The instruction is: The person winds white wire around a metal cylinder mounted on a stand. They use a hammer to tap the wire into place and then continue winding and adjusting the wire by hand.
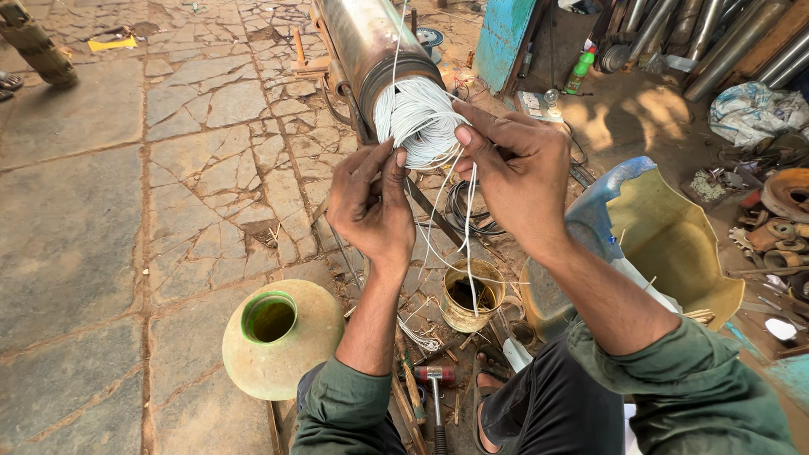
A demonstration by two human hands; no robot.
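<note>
Single head-worn view, looking steeply down and forward from close range over the person's forearms; the stone floor point(93, 253) fills the left, and workshop clutter lies along the right edge.

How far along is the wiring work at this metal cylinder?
Done: a thick bundle of white wires already fills the end of the metal cylinder. In hand: the left hand and right hand pinch loose strands at it. Left: those strands hang untucked down toward the tin can.
</note>
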